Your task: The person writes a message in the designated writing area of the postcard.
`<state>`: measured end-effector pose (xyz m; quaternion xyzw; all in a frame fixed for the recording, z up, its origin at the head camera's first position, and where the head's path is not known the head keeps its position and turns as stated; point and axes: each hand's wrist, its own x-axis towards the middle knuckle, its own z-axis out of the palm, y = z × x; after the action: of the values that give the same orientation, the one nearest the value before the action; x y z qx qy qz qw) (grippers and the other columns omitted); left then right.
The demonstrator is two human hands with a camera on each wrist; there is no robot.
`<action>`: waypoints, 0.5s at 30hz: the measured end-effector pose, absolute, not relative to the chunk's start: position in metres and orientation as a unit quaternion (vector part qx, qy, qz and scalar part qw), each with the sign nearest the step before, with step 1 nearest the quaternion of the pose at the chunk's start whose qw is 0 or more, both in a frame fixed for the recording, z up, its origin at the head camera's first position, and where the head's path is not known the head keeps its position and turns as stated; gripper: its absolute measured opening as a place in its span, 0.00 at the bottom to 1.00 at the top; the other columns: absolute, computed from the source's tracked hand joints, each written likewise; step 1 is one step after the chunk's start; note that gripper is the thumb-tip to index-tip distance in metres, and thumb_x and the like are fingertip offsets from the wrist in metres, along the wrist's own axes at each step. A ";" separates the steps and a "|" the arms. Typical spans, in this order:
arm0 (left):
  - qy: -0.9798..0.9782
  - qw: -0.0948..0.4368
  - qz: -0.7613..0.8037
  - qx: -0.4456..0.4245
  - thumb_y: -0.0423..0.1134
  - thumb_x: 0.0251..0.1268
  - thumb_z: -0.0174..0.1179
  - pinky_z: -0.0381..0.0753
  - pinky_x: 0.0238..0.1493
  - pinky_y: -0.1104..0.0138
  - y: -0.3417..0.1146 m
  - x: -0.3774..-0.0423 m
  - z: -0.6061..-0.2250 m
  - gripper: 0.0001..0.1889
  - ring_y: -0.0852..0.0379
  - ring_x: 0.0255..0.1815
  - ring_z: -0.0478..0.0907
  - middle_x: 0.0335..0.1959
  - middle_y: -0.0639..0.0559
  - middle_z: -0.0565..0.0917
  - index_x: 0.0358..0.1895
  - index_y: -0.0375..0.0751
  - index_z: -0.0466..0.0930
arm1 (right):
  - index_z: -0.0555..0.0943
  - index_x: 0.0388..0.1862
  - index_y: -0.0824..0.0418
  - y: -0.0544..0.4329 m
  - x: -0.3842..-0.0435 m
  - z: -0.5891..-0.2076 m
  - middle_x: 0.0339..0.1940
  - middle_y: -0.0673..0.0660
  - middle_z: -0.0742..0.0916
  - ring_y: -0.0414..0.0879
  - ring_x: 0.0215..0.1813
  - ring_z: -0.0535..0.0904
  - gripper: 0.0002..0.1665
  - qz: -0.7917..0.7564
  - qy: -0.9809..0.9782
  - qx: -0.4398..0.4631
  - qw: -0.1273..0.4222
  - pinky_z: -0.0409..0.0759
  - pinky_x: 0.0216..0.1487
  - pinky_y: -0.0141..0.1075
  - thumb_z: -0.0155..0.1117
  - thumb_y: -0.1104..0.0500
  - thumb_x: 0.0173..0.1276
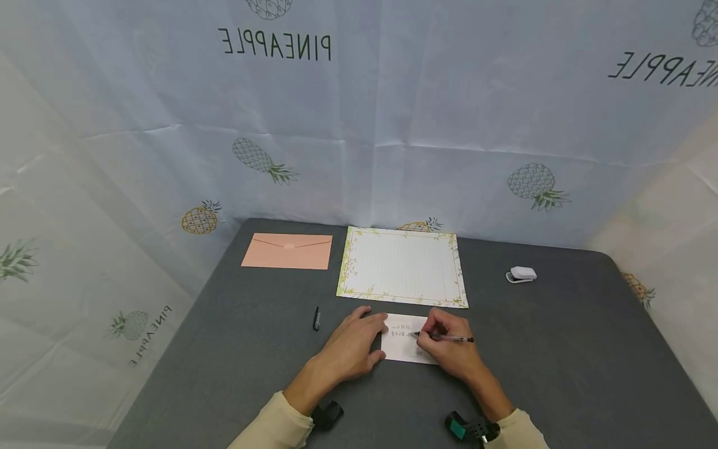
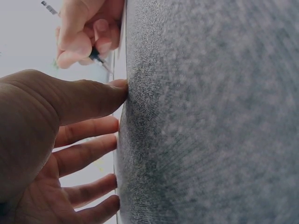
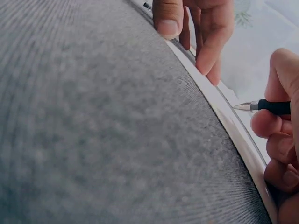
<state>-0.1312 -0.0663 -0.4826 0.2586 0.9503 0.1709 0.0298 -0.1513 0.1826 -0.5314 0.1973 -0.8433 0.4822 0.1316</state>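
A small white card with handwritten lines lies on the dark table in the head view. The right hand pinches a pen, its tip at the writing on the card. In the right wrist view the pen's dark grip and clear tip section show between thumb and fingers. At the card's left edge, the left hand rests with fingers spread, thumb and fingertips touching the card or the table beside it. A pen cap lies left of this hand.
Behind the card is a large sheet of bordered paper. A peach envelope lies at the back left, and a white stapler at the back right. A pineapple-print curtain hangs behind the table.
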 end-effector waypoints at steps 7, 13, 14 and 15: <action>0.949 0.029 0.174 0.260 0.44 0.68 0.79 0.74 0.81 0.46 -0.066 -0.131 -0.483 0.22 0.40 0.80 0.74 0.75 0.49 0.83 0.62 0.43 0.89 | 0.77 0.24 0.43 0.183 -0.152 -0.532 0.20 0.38 0.79 0.32 0.22 0.70 0.23 0.477 -0.844 0.205 0.136 0.66 0.24 0.27 0.72 0.73 0.51; 0.950 0.028 0.175 0.259 0.44 0.67 0.79 0.75 0.81 0.46 -0.066 -0.132 -0.483 0.22 0.40 0.80 0.74 0.75 0.49 0.83 0.61 0.43 0.90 | 0.77 0.24 0.41 0.182 -0.152 -0.531 0.20 0.38 0.79 0.32 0.22 0.70 0.24 0.477 -0.847 0.196 0.131 0.66 0.23 0.27 0.73 0.72 0.52; 0.950 0.028 0.175 0.259 0.44 0.67 0.79 0.75 0.81 0.46 -0.066 -0.132 -0.483 0.22 0.40 0.80 0.74 0.75 0.49 0.83 0.61 0.43 0.90 | 0.77 0.24 0.41 0.182 -0.152 -0.531 0.20 0.37 0.79 0.32 0.22 0.70 0.24 0.477 -0.847 0.195 0.130 0.66 0.23 0.27 0.73 0.72 0.52; 0.950 0.027 0.175 0.259 0.44 0.67 0.79 0.75 0.80 0.45 -0.066 -0.132 -0.483 0.22 0.40 0.80 0.74 0.75 0.49 0.83 0.61 0.43 0.90 | 0.77 0.24 0.41 0.182 -0.152 -0.531 0.20 0.37 0.79 0.32 0.22 0.70 0.24 0.476 -0.848 0.195 0.129 0.66 0.23 0.27 0.73 0.72 0.51</action>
<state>-0.1315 -0.0660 -0.4831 0.2586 0.9495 0.1753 0.0274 -0.1517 0.1823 -0.5309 0.1950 -0.8477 0.4763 0.1289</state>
